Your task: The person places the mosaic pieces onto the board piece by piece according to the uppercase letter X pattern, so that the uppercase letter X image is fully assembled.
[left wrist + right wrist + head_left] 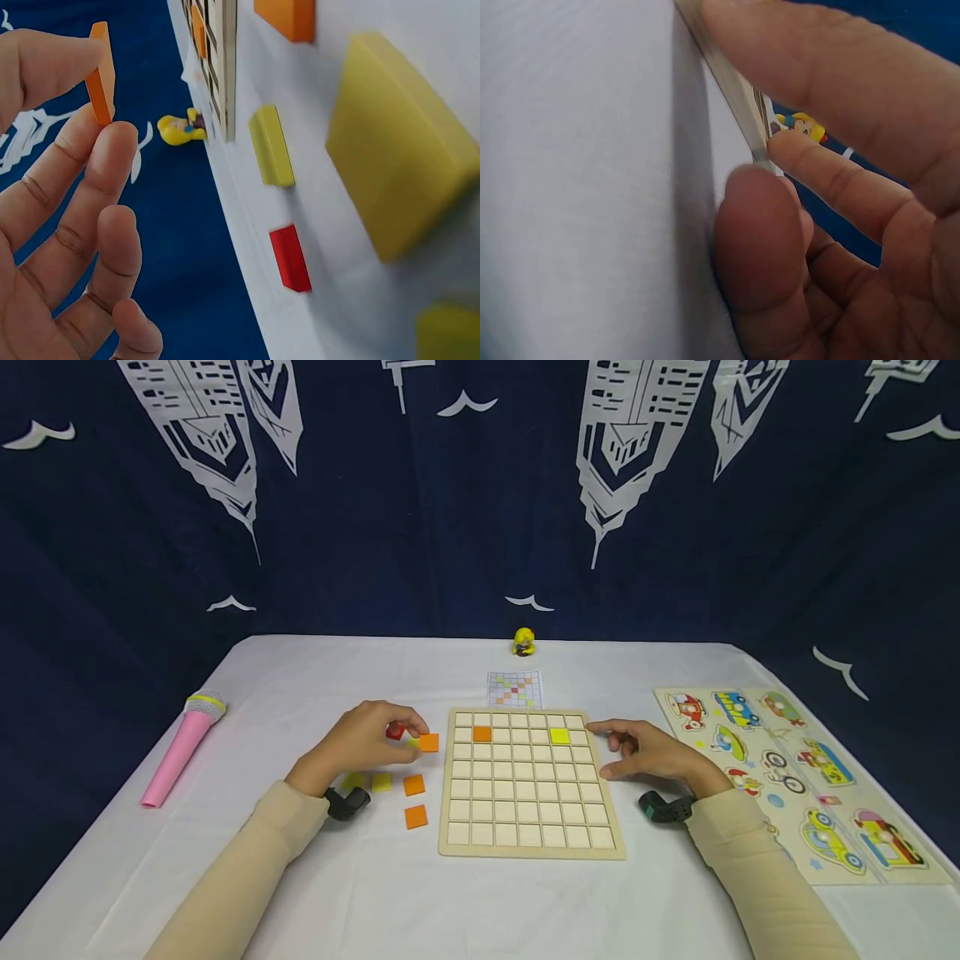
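Between thumb and fingertips my left hand (375, 733) pinches an orange square tile (103, 73), held up off the cloth just left of the wooden grid board (444, 827). In the board's upper part sit one orange tile (482, 734) and one yellow tile (559, 736). My right hand (648, 750) rests by the board's right edge, index finger and thumb extended against it, the other fingers bent. Under and near the left hand lie a red tile (290, 258), several yellow tiles (381, 782) and two orange tiles (413, 785), some partly hidden in the head view.
A small printed colour-grid card (514, 690) lies behind the board, with a yellow-haired figurine (524, 642) beyond it. At left is a pink toy microphone (180, 752). Picture puzzle boards (795, 777) cover the right side, close to the right forearm.
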`<state>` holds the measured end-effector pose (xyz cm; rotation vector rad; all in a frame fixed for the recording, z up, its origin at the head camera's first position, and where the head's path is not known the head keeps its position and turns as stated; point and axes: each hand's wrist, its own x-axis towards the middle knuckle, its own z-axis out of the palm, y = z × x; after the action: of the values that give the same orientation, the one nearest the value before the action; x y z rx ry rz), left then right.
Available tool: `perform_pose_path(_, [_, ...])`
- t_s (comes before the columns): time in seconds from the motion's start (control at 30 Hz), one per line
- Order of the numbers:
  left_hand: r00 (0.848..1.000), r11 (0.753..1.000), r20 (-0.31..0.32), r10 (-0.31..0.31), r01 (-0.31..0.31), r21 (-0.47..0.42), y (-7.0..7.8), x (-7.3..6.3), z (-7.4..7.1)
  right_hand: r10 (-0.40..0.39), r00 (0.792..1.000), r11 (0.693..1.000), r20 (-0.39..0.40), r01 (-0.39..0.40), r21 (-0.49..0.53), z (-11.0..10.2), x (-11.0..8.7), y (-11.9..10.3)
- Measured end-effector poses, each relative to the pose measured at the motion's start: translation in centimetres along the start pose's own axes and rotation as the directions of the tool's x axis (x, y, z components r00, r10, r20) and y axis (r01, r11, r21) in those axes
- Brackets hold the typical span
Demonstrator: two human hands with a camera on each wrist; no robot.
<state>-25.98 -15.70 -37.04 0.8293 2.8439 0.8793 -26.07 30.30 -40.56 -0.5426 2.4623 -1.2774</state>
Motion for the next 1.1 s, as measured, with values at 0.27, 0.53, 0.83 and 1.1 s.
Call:
perform_pose_path(0.27, [0.999,1.0,0.04,0.024,-0.024,0.011,1.0,1.2,0.8,-0.003,1.0,1.0,-0.005,0.003,-0.01,0.1,0.0,-0.1])
perform_pose_path(0.53, [0.997,0.999,0.063,0.048,-0.049,0.012,2.0,2.5,1.6,-0.012,1.0,1.0,-0.002,0.012,-0.007,0.0,0.0,-0.1])
perform_pose_path(0.83, [0.991,0.996,0.099,0.085,-0.087,0.017,3.0,4.1,2.5,-0.012,1.0,1.0,0.001,0.012,-0.004,-0.1,0.0,0.2])
perform_pose_path(1.1, [0.984,0.993,0.144,0.108,-0.112,0.022,3.9,5.5,3.6,-0.017,1.0,1.0,0.002,0.017,-0.008,0.0,0.1,0.1])
